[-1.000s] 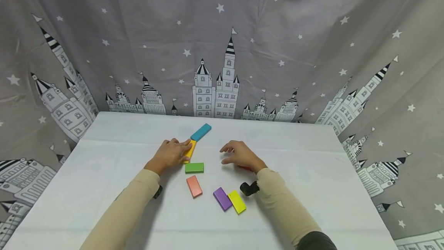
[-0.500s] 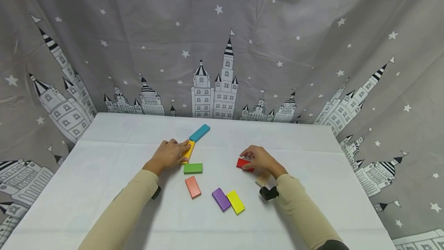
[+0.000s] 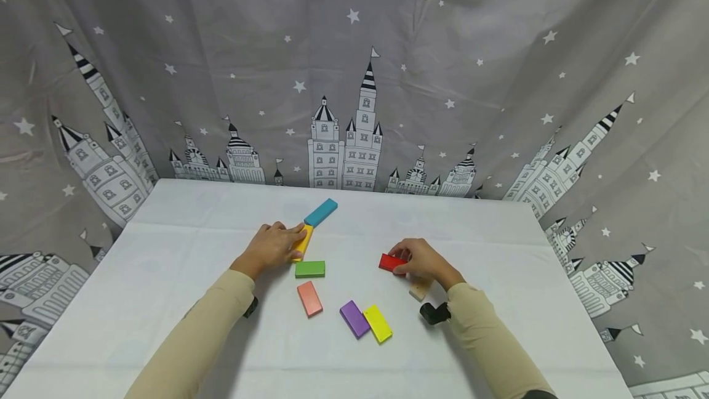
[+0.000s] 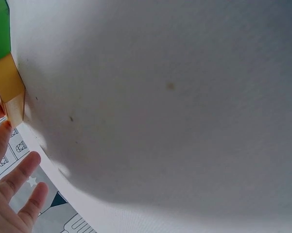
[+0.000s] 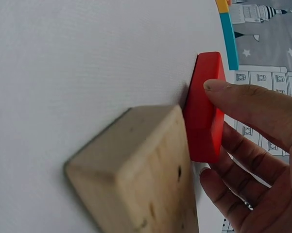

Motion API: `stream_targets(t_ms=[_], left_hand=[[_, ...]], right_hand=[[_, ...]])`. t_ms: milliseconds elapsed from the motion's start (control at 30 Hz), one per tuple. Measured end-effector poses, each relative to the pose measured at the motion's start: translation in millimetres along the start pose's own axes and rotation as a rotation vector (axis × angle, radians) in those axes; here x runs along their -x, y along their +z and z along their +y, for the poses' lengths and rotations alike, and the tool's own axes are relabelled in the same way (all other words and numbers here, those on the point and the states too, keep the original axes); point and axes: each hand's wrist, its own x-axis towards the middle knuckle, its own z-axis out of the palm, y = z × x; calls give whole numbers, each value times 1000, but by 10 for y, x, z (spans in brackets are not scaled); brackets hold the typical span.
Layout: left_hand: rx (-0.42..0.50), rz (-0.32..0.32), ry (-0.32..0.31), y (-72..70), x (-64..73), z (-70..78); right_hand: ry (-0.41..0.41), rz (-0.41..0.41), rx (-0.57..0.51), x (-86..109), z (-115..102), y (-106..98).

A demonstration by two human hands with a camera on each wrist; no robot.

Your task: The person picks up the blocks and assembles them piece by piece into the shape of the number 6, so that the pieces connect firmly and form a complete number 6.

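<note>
My left hand grips an orange-yellow wooden block by its sides, its other fingers spread loosely in the left wrist view. A blue block sits end to end with the orange-yellow one, slanting away to the right. Just below lies a green block. My right hand pinches a red block, thumb on one long side and fingers on the other. A plain wooden block lies close beside the red block, partly under the right hand in the head view.
Nearer the front of the white table lie a salmon-pink block, a purple block and a yellow block, the last two side by side. A grey curtain with castles and stars hangs behind the table.
My right hand has moved right from the middle of the table to the red block and taken hold of it. The plain block has come into view. My left hand has stayed put.
</note>
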Motion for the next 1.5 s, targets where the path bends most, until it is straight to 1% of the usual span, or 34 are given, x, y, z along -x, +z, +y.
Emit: stream_targets(t_ms=[133, 367, 667, 900, 1100, 1333, 1500], left_hand=[[-3, 10, 4, 7, 7, -3], [-8, 20, 6, 15, 6, -11], [-4, 30, 7, 16, 17, -22], [-2, 30, 8, 13, 20, -22], [0, 12, -10, 5, 2, -17], [4, 15, 5, 10, -16, -12], [7, 13, 8, 5, -21, 2]], right_hand=[[-14, -7, 9, -22, -17, 35], [-47, -15, -16, -81, -105, 114], [-67, -47, -31, -201, -226, 211], [-109, -66, -11, -301, -316, 265], [-113, -80, -3, -345, -421, 302], [-136, -91, 13, -401, -510, 341], [-113, -109, -6, -427, -562, 378]])
